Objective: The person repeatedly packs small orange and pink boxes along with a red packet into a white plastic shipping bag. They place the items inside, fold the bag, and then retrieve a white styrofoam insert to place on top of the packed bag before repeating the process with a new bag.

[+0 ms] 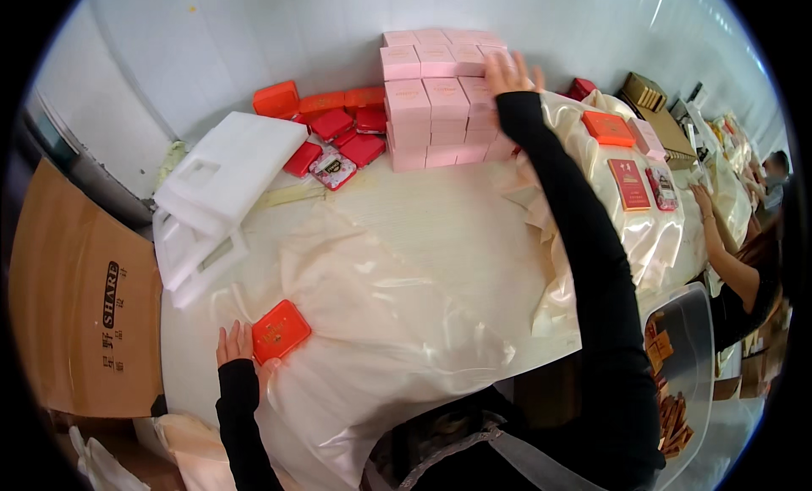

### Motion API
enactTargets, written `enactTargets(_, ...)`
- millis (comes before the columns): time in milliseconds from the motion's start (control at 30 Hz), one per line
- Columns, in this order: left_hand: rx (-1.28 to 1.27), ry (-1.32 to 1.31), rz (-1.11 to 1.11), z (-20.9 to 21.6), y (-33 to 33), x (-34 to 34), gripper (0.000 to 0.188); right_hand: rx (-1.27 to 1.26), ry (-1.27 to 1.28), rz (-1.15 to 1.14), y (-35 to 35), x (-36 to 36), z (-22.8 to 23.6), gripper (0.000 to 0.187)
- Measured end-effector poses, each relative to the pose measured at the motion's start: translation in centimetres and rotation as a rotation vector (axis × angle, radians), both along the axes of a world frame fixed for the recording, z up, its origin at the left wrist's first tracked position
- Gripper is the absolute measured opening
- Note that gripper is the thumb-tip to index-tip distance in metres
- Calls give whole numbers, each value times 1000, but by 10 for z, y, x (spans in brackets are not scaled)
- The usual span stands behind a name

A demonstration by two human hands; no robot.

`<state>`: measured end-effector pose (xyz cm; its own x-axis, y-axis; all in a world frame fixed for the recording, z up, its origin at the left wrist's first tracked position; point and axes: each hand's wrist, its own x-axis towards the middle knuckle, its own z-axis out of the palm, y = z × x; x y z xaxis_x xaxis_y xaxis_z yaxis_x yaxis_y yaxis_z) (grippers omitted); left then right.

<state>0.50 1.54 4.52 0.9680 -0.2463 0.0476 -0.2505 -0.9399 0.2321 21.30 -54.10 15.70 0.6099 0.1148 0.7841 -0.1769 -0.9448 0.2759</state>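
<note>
My left hand (236, 345) rests at the left edge of an orange-red box (282, 331), its fingers stretched out and not wrapped round it. That box lies on a sheet of shiny cream satin cloth (372, 322) spread over the table. At the end of my outstretched right arm, my right hand (512, 73) has its fingers spread at the right side of a tall stack of pink boxes (447, 98). It looks to be touching the stack, though whether it grips a box is unclear.
Red tins (365, 150) and orange boxes (277, 99) sit left of the stack. White foam pieces (233, 161) and a brown carton (89, 296) stand farther left. At right are a red booklet (628, 185) on satin, a clear bin (698, 330) and another person's arm (732, 267).
</note>
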Motion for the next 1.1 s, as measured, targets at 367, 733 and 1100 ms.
enactTargets(367,29,-294,-319,8,-102,-7,41,50,533,793,126,-125,-25,59)
enactTargets(733,-274,-323,-294,-10,-107,6,44,55,361,1346,237,-131,-111,38)
enactTargets(1100,-415,-270,-72,5,-110,20,66,269,1118,1292,247,-91,-92,77)
